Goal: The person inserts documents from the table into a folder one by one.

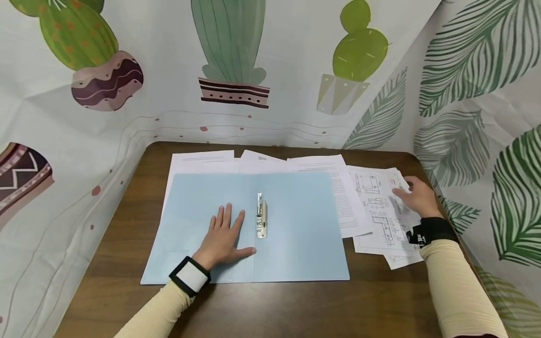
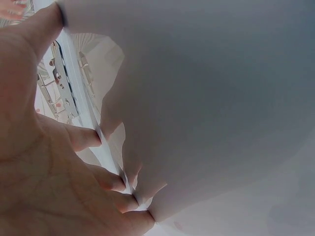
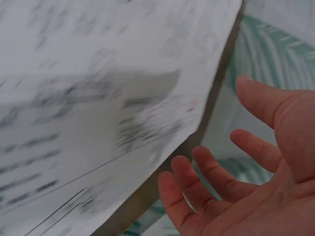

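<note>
A light-blue folder lies spread on the table, with a metal lever clip near its middle. My left hand rests on the folder's left half with its fingers spread. In the left wrist view its fingertips touch the folder's smooth surface, and the clip stands out beyond the thumb. At the right, my right hand is over the edge of the sheets of technical drawings. The right wrist view has its fingers apart and loosely bent, beside the printed sheet, with nothing held.
White text sheets stick out from under the folder's right side. More sheets show behind its top edge. The brown wooden table meets a cactus-print cloth at the back and a leaf-print cloth at the right.
</note>
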